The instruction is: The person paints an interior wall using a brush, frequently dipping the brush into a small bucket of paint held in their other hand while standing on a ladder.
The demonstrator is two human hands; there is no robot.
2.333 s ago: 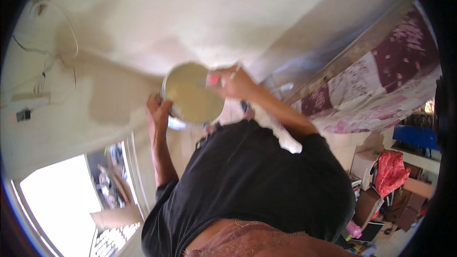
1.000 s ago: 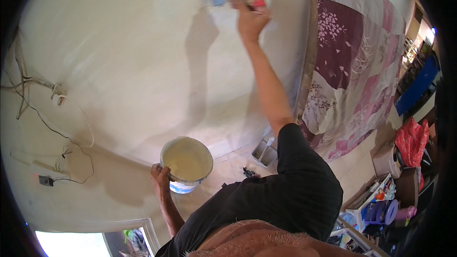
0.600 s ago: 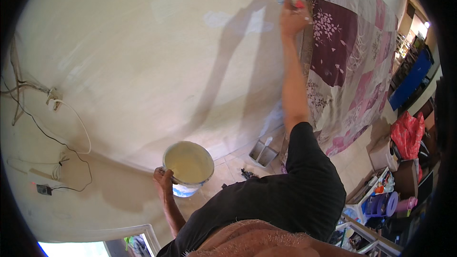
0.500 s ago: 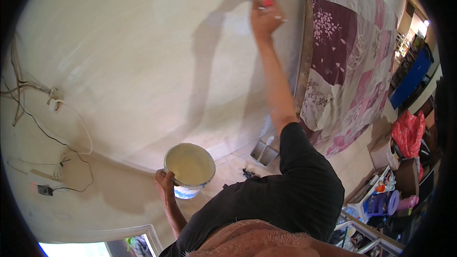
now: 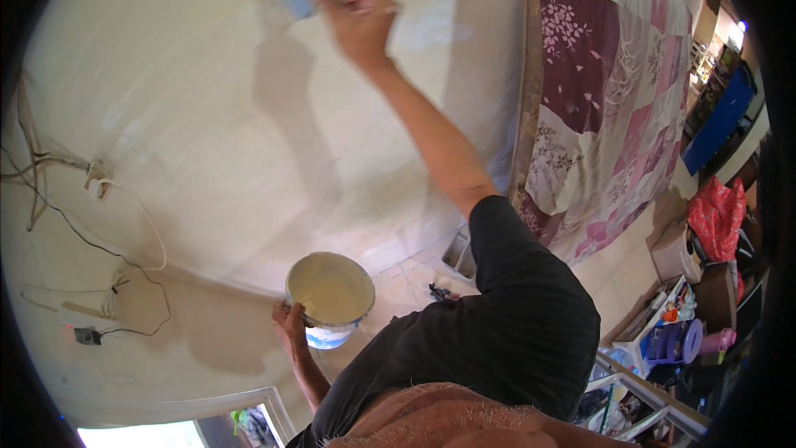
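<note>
My right hand is raised high, its fingers closed round the handle of a paintbrush. The handle shows red between the fingers, and the pale blue head points left against the cream wall; motion blurs it. Low in front of me, my left hand grips the rim of a white and blue bucket on its left side. Pale yellowish paint shows inside the bucket, which is held above the tiled floor.
A patterned cloth hangs over a tall panel on the right. Wires and a socket are on the wall at left. A grey tray stands on the floor by the wall. Boxes, a red bag and a ladder are at right.
My right hand has swept left across the wall with the paintbrush, away from the hanging cloth. My left hand and the bucket have stayed nearly in place.
</note>
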